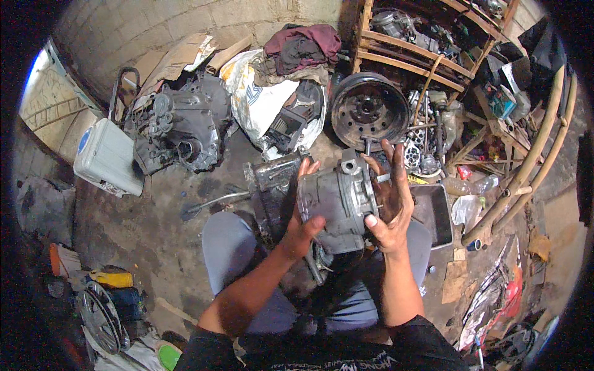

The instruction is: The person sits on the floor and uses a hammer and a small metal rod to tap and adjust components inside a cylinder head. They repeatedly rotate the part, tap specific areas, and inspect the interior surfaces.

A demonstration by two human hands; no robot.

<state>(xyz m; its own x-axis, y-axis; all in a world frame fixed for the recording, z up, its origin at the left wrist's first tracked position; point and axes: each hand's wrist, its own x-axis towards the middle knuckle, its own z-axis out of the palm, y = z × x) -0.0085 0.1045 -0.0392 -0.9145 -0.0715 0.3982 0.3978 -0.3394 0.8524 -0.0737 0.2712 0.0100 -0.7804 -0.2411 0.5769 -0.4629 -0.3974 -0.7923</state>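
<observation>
Between my hands, above my lap, is a grey cylindrical cast-metal housing [334,201] with a ribbed flange and a bolt boss on top. My left hand [304,230] grips its left side, thumb across the front and fingertips behind. On the right, my right hand [393,216] presses its thumb to the flange edge, with the other fingers stretched upward beside it. A dark, greasy metal block [272,191] sits on the floor just beyond my left hand, partly hidden. Below the housing, a metal tool or rod [317,269] shows between my legs.
A large gearbox [185,123] and a grey plastic container [110,157] stand at left. Ahead are a white sack [247,80] of parts and a steel wheel rim [370,111]. A metal tray [438,213], wooden shelves [411,55] and bamboo poles [526,167] occupy the right.
</observation>
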